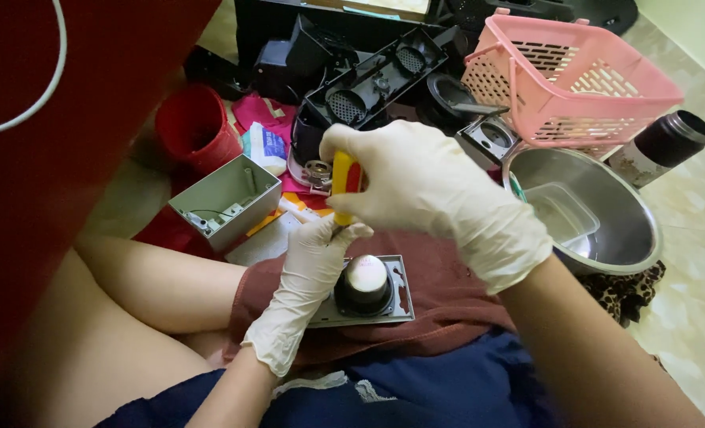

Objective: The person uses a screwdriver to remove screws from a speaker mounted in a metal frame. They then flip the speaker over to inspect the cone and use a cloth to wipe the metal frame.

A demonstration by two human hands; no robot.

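The right hand [439, 190] clamps the screwdriver [344, 186] upright; the left hand [313, 269] pinches its shaft, steadying the tip over the speaker plate [400, 293] on the lap.

A speaker plate [366, 289] rests on the person's lap; an open box [227, 202] lies to its left, a bowl [606, 238] right, a basket [574, 79] behind.

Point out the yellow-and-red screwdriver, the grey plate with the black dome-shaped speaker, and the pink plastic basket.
yellow-and-red screwdriver [343, 184], head view, handle.
grey plate with the black dome-shaped speaker [366, 274], head view, shiny dome top.
pink plastic basket [574, 55], head view, near rim.
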